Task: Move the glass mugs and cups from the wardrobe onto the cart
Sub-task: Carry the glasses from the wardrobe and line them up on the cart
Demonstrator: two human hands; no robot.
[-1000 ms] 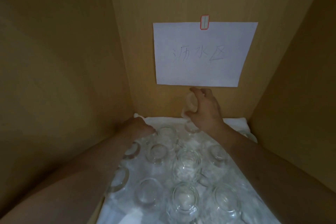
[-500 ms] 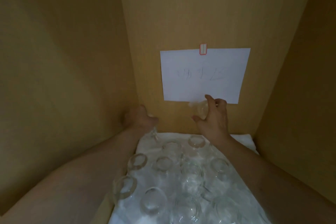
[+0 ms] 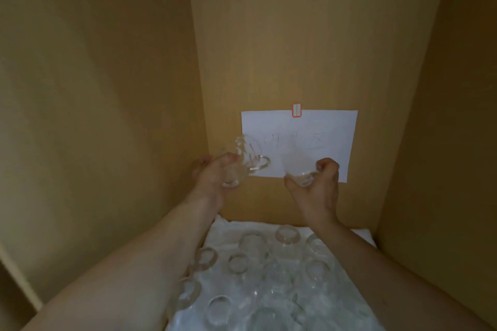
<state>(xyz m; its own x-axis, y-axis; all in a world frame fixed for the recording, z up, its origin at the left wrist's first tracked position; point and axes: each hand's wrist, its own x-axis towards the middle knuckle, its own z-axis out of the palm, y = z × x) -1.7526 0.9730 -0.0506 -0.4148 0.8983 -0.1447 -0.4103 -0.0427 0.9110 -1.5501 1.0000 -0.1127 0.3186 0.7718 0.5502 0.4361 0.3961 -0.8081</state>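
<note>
Nearest the camera, many glasses [image 3: 271,274] are standing mouth-down on a white cloth [image 3: 228,228] on the wardrobe [image 3: 94,88] floor, waiting to go to the cart, which is not showing here. Farther in and above them, the left hand [image 3: 212,177] is gripping a mug [image 3: 242,160], its fingers curled round the tilted body with the handle sticking out to the right. To its right, apart from it, the right hand [image 3: 317,188] is pinching a cup [image 3: 298,166] near its base between thumb and curled fingers. The step in hand looks like carrying both pieces out; doing it well likely means keeping the two glasses apart so they are not clinking, drawing the forearms straight back above the standing rows, and firming the right hand's light pinch before turning. On the far wall a paper [image 3: 322,140] is hanging under a red-edged sticker [image 3: 296,110]; its pencilled characters are too faint to read.
</note>
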